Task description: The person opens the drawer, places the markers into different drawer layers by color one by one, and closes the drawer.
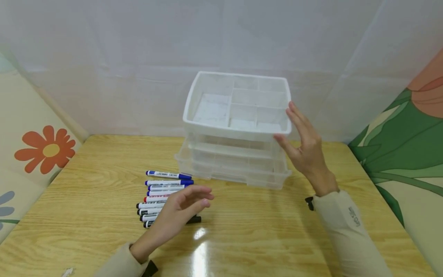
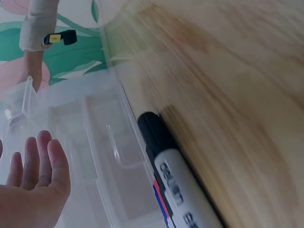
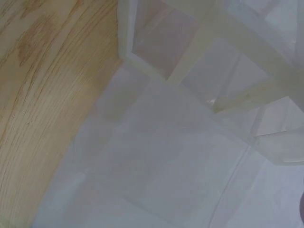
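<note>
A translucent white plastic storage box with a compartmented open top stands at the back middle of the table. My right hand is at its right side, fingers nearly straight along the top rim and thumb by the front corner. The box's ribbed side fills the upper right of the right wrist view. Over the right ends of a row of whiteboard markers is my left hand, fingers loosely bent and holding nothing. A black-capped marker shows close up beside that hand in the left wrist view.
The wooden table backs onto a hanging white sheet. Floral panels stand left and right, one with an orange flower. A small whitish item lies at the front left edge.
</note>
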Tool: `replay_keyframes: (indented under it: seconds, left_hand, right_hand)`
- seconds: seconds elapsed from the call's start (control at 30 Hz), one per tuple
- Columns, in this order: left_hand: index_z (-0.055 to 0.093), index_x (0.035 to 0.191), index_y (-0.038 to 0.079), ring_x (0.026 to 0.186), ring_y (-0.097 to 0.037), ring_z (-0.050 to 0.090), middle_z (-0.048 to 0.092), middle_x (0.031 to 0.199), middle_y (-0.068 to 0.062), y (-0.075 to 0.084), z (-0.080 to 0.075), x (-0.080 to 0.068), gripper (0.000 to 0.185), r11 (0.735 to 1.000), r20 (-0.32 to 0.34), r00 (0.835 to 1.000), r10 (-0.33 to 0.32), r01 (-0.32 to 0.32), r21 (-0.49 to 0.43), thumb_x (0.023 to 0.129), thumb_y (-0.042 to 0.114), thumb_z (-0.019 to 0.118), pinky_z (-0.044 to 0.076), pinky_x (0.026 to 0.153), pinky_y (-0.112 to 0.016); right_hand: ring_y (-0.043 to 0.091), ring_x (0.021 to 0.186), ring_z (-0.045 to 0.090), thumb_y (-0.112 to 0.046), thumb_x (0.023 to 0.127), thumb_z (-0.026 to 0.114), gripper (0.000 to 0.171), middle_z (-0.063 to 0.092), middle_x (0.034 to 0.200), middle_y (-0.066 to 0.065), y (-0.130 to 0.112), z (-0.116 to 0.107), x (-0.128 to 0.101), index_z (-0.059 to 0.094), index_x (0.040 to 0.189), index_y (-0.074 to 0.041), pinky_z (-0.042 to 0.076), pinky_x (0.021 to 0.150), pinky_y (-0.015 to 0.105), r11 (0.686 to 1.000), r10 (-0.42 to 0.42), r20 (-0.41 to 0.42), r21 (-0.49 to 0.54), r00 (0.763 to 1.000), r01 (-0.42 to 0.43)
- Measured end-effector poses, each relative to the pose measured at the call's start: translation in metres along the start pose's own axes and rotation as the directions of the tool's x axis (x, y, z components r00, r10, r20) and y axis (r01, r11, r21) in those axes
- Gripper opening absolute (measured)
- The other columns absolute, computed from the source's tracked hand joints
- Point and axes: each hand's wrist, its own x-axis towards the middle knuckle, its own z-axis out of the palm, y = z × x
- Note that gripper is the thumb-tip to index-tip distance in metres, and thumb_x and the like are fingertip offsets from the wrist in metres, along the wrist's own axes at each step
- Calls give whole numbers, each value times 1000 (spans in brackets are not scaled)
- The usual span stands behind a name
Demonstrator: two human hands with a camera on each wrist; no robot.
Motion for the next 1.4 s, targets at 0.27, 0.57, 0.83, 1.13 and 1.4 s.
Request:
replay_keyframes:
  seconds: [0.27,0.57,0.83,1.13,1.4]
  left_hand:
    - [63,124,14,103,-14,69,70,116,-13,-5,-14,-9,26,995,-35,999,36,-33,96,99,18,61,57,88,-25]
    - [66,122,20,100,-10,67,72,114,-1,-7,-34,-17,22,941,-60,995,84,-59,334,100,23,60,56,85,-28]
    - [67,119,13,96,-2,65,73,111,-7,-15,-51,-17,21,893,-116,979,166,-100,439,99,13,61,57,82,-26]
    - [66,120,10,93,-4,65,72,109,-10,-24,-62,-14,23,862,-119,961,248,-163,481,98,8,62,56,79,-23]
    - [66,121,6,93,1,62,72,110,-10,-28,-69,-12,24,835,-148,959,243,-129,535,97,7,62,56,77,-25]
  right_hand:
    - [34,138,48,-53,94,60,72,49,148,18,-3,-2,0,53,136,6,38,117,38,1000,9,-14,7,1000,-9]
    - [34,136,50,-54,93,61,73,50,147,17,-6,-5,-1,55,134,5,38,117,36,1000,19,-26,-1,999,-19]
    - [34,136,50,-53,93,62,72,51,146,18,-6,-6,0,56,133,6,39,116,36,1000,12,-32,6,999,-12]
    - [34,137,49,-53,93,62,71,50,147,18,-6,-7,-1,56,133,6,39,116,36,1000,15,-26,12,1000,-15]
    - [35,136,49,-53,94,61,71,50,147,19,-5,-8,-1,55,133,6,39,116,36,1000,9,-19,5,1000,-8]
